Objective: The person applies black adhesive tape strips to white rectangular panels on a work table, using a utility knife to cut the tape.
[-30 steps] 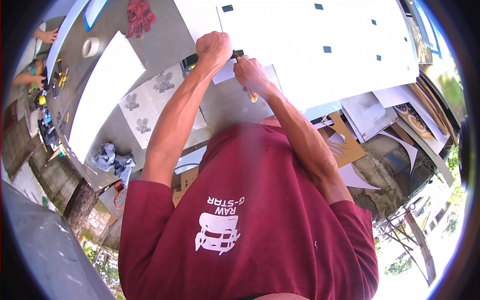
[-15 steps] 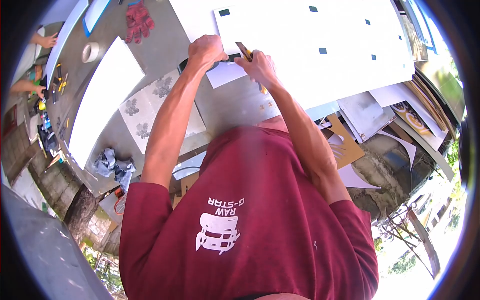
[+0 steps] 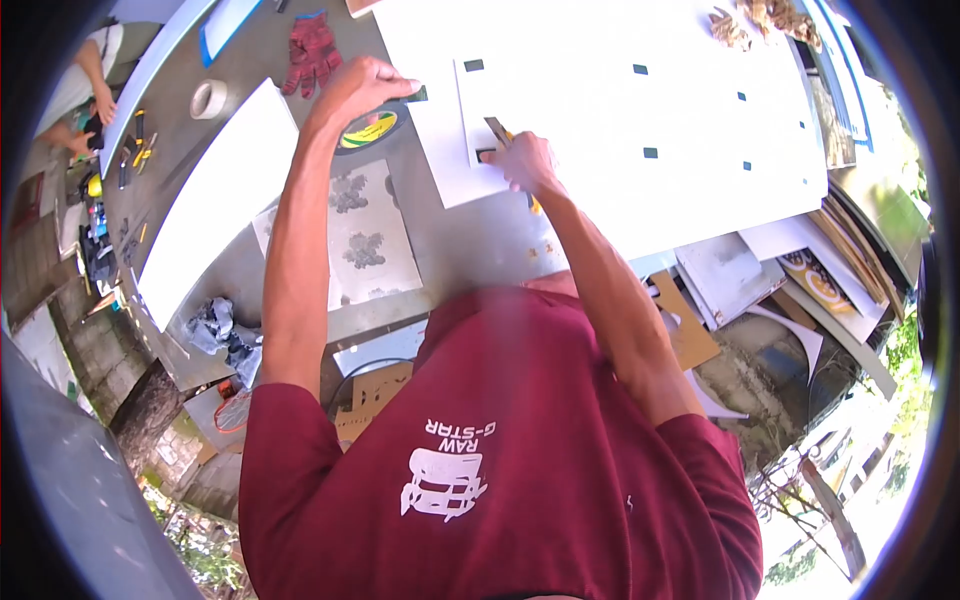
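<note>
My left hand [image 3: 362, 88] is closed, pinching the end of a strip of black tape [image 3: 418, 95] between thumb and fingers. Just below that hand, a tape roll [image 3: 370, 130] with a yellow-green core lies on the table. My right hand [image 3: 525, 163] grips a yellow utility knife [image 3: 497, 130], its tip pointing away from me. The right thumb rests at a black tape square [image 3: 486, 156] on the corner of a white board [image 3: 580, 120]. More black squares are spaced over this board, which lies on another white sheet [image 3: 440, 180].
A red work glove [image 3: 312, 52] and a white tape roll [image 3: 208, 98] lie left on the grey table. Between them and me are a curved white panel [image 3: 215, 200] and a patterned sheet [image 3: 375, 240]. Another person's hand [image 3: 103, 103] is at far left. Offcuts [image 3: 725, 275] stack at right.
My hands have moved apart, the left going left with the tape end and uncovering the roll. The right thumb has come to the board's near-left corner, where a black square now shows.
</note>
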The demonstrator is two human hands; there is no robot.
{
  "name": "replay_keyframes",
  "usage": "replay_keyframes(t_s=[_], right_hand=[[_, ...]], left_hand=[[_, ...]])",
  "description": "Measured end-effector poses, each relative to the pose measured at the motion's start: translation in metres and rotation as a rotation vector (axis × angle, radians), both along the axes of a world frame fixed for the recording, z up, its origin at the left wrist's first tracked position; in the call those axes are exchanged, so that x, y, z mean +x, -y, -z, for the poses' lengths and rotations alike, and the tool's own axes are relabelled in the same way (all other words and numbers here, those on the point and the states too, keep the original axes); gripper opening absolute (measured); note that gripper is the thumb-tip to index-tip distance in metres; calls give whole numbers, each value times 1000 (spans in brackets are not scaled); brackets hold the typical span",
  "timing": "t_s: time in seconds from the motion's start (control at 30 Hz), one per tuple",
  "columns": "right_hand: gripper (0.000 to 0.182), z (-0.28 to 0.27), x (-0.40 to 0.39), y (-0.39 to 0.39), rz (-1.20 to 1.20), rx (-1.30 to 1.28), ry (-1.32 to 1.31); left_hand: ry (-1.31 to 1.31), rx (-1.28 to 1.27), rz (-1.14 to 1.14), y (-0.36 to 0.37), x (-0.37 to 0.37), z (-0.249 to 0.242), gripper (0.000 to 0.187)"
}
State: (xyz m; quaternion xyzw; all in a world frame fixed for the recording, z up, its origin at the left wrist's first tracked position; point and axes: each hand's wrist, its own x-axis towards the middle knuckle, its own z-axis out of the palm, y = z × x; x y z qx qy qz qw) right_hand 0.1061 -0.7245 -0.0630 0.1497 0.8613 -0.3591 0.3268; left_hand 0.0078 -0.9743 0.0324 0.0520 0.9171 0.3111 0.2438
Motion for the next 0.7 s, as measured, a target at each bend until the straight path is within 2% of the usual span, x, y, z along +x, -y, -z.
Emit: replay_keyframes(t_s=[0.07,0.13,0.23,0.33,0.37,0.47,0.5,0.6,0.67,0.7], right_hand=[[44,-3,-2,4,14,42,-19],[47,7,-2,8,-43,129,-101],[51,0,-5,9,-67,166,-37],[56,1,-5,12,-113,203,-37],[54,1,-2,10,-159,218,-87],[55,-3,22,-3,-279,177,-251],[60,1,36,-11,-426,133,-331],[47,11,82,-25,-760,101,-488],[38,21,94,-36,-802,77,-655],[36,27,96,-38,-829,69,-742]], left_hand=[[-63,78,-121,5,12,11,38],[-108,-44,-120,3,20,29,36],[-662,-219,14,-2,29,76,34],[-558,-233,-36,-19,24,89,38],[-595,-220,-29,-21,21,99,45],[-568,-161,-84,-29,21,123,48],[-581,-146,-100,-32,22,124,50],[-625,-119,-81,-27,23,132,65],[-577,-76,-109,-29,25,124,63],[-566,-118,-62,-25,22,133,87]])
